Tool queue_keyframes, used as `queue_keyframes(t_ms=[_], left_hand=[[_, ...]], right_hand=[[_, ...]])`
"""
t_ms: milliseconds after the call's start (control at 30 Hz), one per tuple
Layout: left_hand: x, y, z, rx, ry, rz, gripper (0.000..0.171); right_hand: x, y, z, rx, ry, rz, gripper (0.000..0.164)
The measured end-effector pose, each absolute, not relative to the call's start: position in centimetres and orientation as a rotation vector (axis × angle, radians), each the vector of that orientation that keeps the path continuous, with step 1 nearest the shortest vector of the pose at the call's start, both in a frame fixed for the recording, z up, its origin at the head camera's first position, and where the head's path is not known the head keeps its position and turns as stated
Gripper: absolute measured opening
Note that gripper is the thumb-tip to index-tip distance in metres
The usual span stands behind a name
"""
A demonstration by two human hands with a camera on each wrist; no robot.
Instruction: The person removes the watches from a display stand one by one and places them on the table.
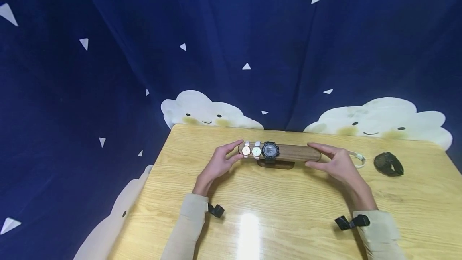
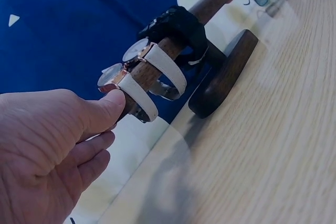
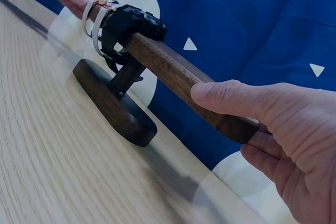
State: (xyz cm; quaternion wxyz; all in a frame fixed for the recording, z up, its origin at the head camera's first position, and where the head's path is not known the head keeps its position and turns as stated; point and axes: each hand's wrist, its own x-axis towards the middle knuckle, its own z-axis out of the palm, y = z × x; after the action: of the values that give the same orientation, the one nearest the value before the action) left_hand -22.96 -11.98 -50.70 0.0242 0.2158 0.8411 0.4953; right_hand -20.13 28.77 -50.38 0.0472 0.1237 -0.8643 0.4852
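Observation:
A dark wooden watch stand (image 1: 298,153) spans the space between both hands, its long bar level over a short oval base (image 1: 275,165). My left hand (image 1: 220,160) grips the bar's left end, thumb close to the nearest watch in the left wrist view. At the opposite end, my right hand (image 1: 336,163) holds the bare wood (image 3: 173,72) between thumb and fingers. Two watches with white straps, an outer one (image 1: 246,150) and an inner one (image 1: 256,151), ring the bar on the left. Beside them sits a chunky black watch (image 1: 270,150).
Right of the right hand, a pale-strapped watch (image 1: 358,158) and a black watch (image 1: 388,164) lie on the light wooden table (image 1: 288,204). A dark blue curtain (image 1: 223,19) with white triangles and clouds hangs behind and to the left.

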Motion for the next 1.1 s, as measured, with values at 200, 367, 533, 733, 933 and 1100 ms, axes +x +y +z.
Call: queue_keyframes(t_ms=[200,367,533,733,933,1100], left_hand=[[-22.3,-11.7,-50.2,0.695,2.71,1.519,0.056],[-21.2,-11.7,-49.9,0.701,2.887,1.529,0.056],[-20.7,-11.2,-49.7,0.664,3.036,1.536,0.053],[-20.3,-10.2,-49.8,0.627,3.155,1.459,0.052],[-19.8,-9.0,-50.4,0.518,3.198,1.441,0.058],[-19.7,-8.3,-50.9,0.489,3.226,1.422,0.057]], right_hand=[[-20.2,28.7,-50.1,0.347,-2.665,1.432,0.062],[-20.2,28.7,-49.7,0.317,-2.686,1.446,0.063],[-20.2,28.6,-49.8,0.331,-2.664,1.475,0.063],[-20.2,28.4,-50.4,0.325,-2.639,1.515,0.061],[-20.0,28.2,-50.7,0.334,-2.642,1.495,0.063],[-20.0,28.3,-50.9,0.336,-2.623,1.489,0.06]])
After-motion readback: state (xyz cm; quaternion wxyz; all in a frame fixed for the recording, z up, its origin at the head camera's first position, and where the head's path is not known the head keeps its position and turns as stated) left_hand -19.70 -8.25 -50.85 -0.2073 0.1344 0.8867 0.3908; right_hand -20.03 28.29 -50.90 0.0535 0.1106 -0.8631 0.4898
